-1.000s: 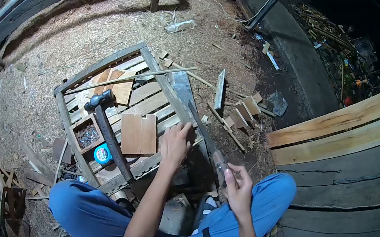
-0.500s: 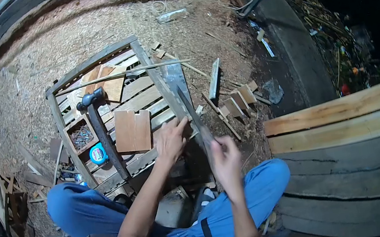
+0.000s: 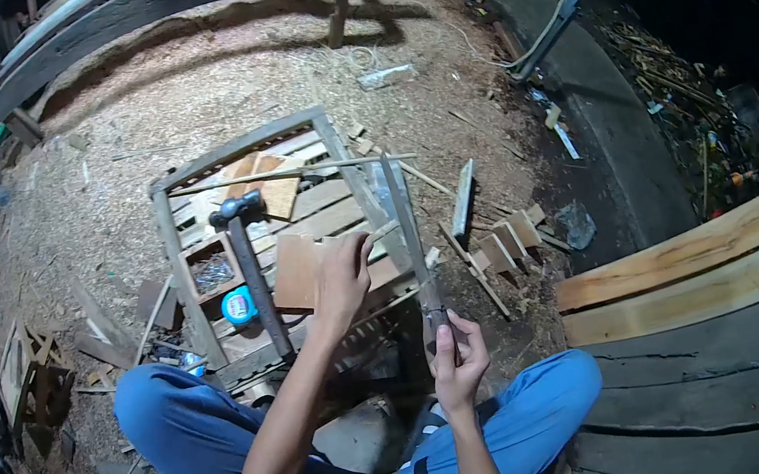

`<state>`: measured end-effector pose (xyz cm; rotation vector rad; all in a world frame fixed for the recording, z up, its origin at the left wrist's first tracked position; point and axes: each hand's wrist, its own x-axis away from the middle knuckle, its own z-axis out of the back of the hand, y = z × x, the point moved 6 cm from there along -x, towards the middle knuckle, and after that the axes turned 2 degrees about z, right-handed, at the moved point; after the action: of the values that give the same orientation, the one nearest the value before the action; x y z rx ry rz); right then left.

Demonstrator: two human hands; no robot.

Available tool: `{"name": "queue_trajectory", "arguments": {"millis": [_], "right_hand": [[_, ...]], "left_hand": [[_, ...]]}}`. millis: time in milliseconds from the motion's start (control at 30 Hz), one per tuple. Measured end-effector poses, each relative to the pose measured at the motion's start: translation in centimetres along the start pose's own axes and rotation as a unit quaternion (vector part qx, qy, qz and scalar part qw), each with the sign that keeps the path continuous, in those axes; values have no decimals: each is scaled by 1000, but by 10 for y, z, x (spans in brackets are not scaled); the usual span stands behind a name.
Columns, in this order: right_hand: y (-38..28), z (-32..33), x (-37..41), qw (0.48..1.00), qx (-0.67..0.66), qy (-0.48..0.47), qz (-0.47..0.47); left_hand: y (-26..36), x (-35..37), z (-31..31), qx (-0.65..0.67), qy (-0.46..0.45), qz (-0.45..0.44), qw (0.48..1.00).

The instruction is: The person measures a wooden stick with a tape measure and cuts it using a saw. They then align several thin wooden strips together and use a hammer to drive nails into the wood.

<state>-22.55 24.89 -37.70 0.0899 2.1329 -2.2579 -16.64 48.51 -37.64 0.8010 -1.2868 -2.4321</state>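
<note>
Right hand (image 3: 457, 357): fingers wrapped shut around the grip of the long blade (image 3: 408, 232), low in the view between the knees.
Blade axis: runs from this hand straight away from the body, the tip leaning slightly left. It ends over the far right corner of the slatted frame (image 3: 173, 263).

Left hand (image 3: 341, 279): further out and to the left, over the frame's near right part. Thumb and fingers are pinched together on a thin wood strip (image 3: 381, 232).
Strip axis: roughly crosswise to the blade. Its free end points right and comes up just beside the blade's left face. Cannot tell whether they touch.

Key relation: the strip lies left of the blade at about mid-length, and the left hand is the nearer hand to it. The right hand sits at the near end of the blade, well back from that spot.

On the frame, left of the left hand: hammer (image 3: 251, 260) lying lengthwise, tape measure (image 3: 237, 306), small box of nails (image 3: 211, 272).
Right of the blade: wood offcuts (image 3: 502, 241) on the sawdust floor.
</note>
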Motion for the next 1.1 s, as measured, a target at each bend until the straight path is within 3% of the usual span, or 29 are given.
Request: {"name": "queue_trajectory", "arguments": {"millis": [100,167,267,333,500,567,667,733,800,833,933,1100], "right_hand": [[-5,-28,-10,999,-26,-23,-19],[-23,-52,-18,988,90,-8,123],[-22,-84,-18,975,202,-60,66],[-11,-103,-15,974,196,-69,90],[21,-128,-14,911,357,-161,127],[13,-136,-14,858,424,-222,184],[-30,-130,-20,830,459,-260,184],[-66,-119,-35,838,456,-243,173],[-104,-111,-49,922,293,-226,114],[-123,-108,-54,934,251,-243,77],[-155,-104,-64,921,233,-250,187],[-149,-84,-42,913,216,-287,193]], "left_hand": [[31,-22,62,-90,-39,-50,994],[31,-24,102,-99,-23,-49,994],[30,-17,147,-90,-22,-38,995],[29,-11,160,-56,8,-30,998],[31,-1,170,-31,40,-58,997],[40,-4,174,-24,39,-64,997],[48,-8,172,-4,35,-74,997],[52,-9,166,0,28,-98,995],[55,-9,158,14,13,-116,993],[59,-8,152,31,-16,-118,992],[64,-1,135,50,-75,-144,985],[80,9,114,29,-144,-155,977]]}}
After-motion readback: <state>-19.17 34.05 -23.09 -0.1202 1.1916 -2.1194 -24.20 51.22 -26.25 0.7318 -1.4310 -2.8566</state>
